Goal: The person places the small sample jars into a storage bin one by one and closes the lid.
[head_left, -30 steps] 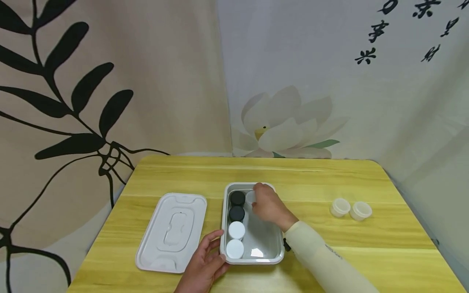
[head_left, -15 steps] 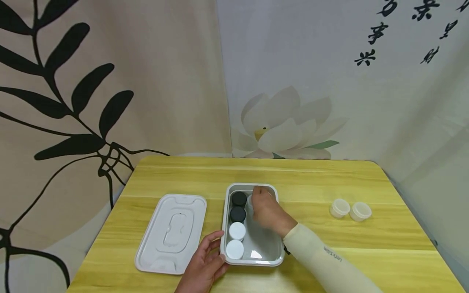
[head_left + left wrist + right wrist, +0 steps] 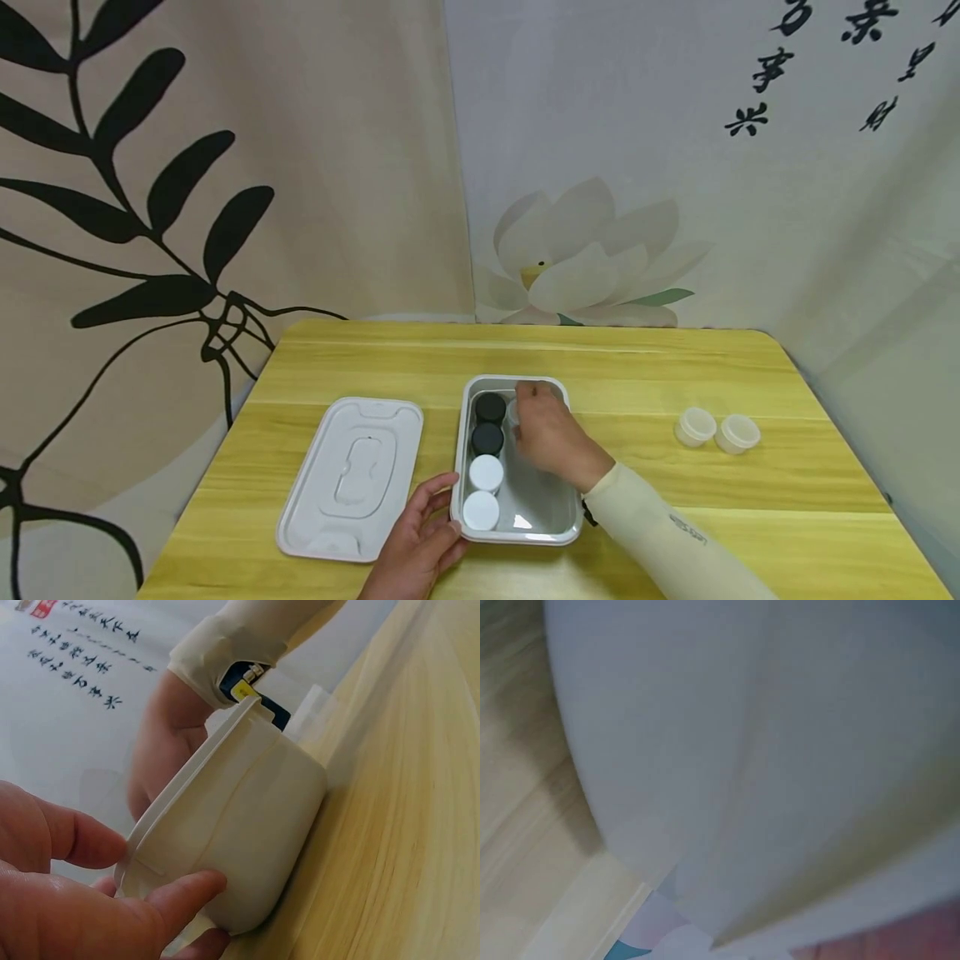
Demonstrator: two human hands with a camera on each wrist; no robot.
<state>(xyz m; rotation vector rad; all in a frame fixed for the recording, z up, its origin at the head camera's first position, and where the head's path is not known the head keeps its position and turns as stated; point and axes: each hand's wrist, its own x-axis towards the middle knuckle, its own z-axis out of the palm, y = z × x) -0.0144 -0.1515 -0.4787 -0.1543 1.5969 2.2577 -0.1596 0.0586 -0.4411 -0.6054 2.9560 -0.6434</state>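
Only small shifts show since a second ago: the right hand (image 3: 558, 433) has slid a touch toward six o'clock, and the far end of the box (image 3: 543, 500) has edged toward three o'clock, while the lid (image 3: 348, 479), the first clear cup (image 3: 695, 426) and the second clear cup (image 3: 738, 433) lie where they did.

From the head, with twelve o'clock at the far side, the box stands on the wooden table (image 3: 637, 358). Along its left side runs a row of round pots: the far black pot (image 3: 491, 407) at eleven o'clock, then the near black pot (image 3: 487, 438), the far white pot (image 3: 486, 472) and the near white pot (image 3: 481, 510) at seven. Beside the far black pot, near twelve o'clock, is a pale cup (image 3: 513, 413); the right hand curls about it, hiding part of it. The left hand (image 3: 422, 533) holds the box's corner at seven o'clock. The hands are apart. The lid lies at nine o'clock from the box, the clear cups at about three, just beside each other.

From the left wrist, one finger of the left hand meets the box's rim and another lies along its outer wall. The right hand shows behind the rim, toward eleven o'clock, below a pale sleeve (image 3: 214, 656).

From the right wrist, a pale, blurred surface (image 3: 682, 735) fills most of the view, with wood at nine o'clock; the hand's hold cannot be told there.
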